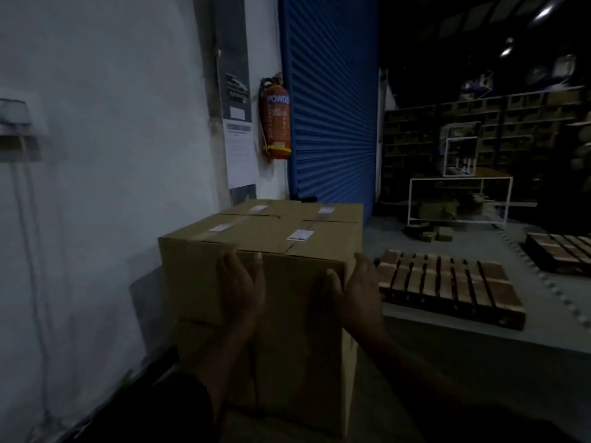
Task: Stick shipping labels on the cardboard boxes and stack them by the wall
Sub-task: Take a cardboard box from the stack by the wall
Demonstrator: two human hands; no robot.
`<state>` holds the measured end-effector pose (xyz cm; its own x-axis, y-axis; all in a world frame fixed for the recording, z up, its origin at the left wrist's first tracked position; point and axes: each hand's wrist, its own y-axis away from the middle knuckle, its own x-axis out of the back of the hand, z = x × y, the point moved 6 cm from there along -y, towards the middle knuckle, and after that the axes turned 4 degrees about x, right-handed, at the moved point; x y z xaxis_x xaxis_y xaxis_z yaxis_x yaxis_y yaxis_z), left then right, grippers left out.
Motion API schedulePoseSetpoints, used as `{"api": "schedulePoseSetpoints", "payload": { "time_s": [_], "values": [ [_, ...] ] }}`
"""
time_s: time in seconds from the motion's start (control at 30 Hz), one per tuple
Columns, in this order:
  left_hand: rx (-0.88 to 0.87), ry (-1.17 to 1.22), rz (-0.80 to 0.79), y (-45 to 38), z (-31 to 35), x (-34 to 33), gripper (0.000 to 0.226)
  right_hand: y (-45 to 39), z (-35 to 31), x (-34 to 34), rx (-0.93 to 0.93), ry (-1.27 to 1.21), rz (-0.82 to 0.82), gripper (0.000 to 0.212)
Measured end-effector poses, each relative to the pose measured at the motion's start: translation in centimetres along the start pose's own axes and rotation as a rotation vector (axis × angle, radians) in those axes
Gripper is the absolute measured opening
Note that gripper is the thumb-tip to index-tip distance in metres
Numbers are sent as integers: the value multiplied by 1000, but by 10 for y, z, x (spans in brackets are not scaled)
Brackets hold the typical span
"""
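- Fingers of the left hand (240, 284) lie straight and together, flat against the near face of the nearest cardboard box (256, 266); the right hand (358, 289) presses the box's right corner, thumb on the near face, fingers round the side.
- That box tops a stack by the white wall (96, 123), with more boxes (300, 211) touching it at 12 o'clock.
- White shipping labels sit on the tops; the nearest label (300, 235) is too blurred to read.
- At 12 o'clock hangs a red fire extinguisher (276, 119) marked "POWDE…", beside a blue roller shutter (332, 107).
- A wooden pallet (447, 286) lies at 3 o'clock.
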<state>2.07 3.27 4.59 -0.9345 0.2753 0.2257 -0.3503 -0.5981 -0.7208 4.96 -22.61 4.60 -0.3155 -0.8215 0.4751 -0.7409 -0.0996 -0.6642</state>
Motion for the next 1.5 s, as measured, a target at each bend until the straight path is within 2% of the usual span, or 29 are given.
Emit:
{"api": "schedulePoseSetpoints", "payload": {
  "time_s": [0.1,0.13,0.2,0.23,0.3,0.43,0.5,0.6,0.73,0.77,0.9,1.0,1.17,1.23,1.37,1.5],
  "values": [
    [152,110,0,-16,-11,-10,58,-9,15,-16,-243,-197,9,92],
    [200,126,-21,-20,-15,-16,56,-9,18,-21,-317,-269,-20,91],
    [235,155,-31,-21,-17,-20,56,-8,20,-31,-404,-429,-74,66],
    [234,165,-31,-21,-17,-21,57,-8,20,-35,-409,-501,-92,48],
    [235,137,-29,-18,-19,-24,58,-6,16,-37,-383,-556,-105,34],
    [334,90,-7,-24,-34,-22,59,-5,18,-34,-358,-583,-91,35],
    [436,122,-86,-28,-45,-27,63,-7,17,-30,-361,-594,-100,42],
    [488,162,-179,-27,-45,-35,68,-8,14,-28,-373,-644,-145,52],
    [536,85,-169,-22,-40,-29,73,-1,13,-17,-339,-644,-124,44],
    [540,112,-151,-19,-35,-25,75,1,13,-12,-314,-648,-102,48],
    [559,247,-52,4,-2,-3,70,22,15,16,-270,-656,-42,71],
    [538,306,16,33,33,13,65,39,20,47,-214,-691,15,71],
    [509,333,-18,83,82,10,78,67,40,111,-213,-727,109,73],
    [478,348,-40,104,108,4,81,78,55,138,-236,-731,146,73],
    [373,470,-65,153,159,-19,61,102,94,196,-328,-711,235,62],
    [400,540,-176,215,183,-62,60,133,136,254,-396,-618,337,51]
  ]
}}
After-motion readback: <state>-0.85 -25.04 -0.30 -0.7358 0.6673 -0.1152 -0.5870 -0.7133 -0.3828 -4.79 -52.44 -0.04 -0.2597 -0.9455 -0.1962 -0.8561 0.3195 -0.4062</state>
